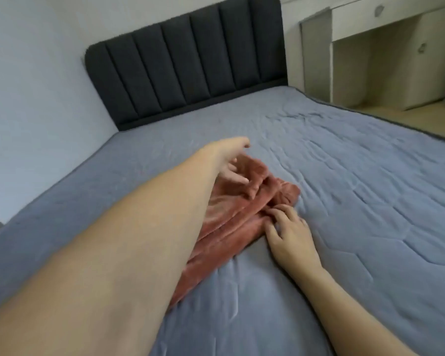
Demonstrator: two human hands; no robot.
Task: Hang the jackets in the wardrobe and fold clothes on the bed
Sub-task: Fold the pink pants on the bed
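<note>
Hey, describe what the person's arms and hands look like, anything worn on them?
Both forearms are bare, with no sleeves in view. The left hand and right hand wear no gloves, and no watch, bracelet or ring shows on them. No markings can be made out; the picture is somewhat soft.

**Garment on the bed, between two hands**

A crumpled garment [231, 214] lay on the bed [344, 176], near its middle. The left hand [229, 160] rested on its far end, the right hand [290, 235] on its right edge. The headboard [185, 65] stood behind, a desk [370, 47] to the right.
</note>
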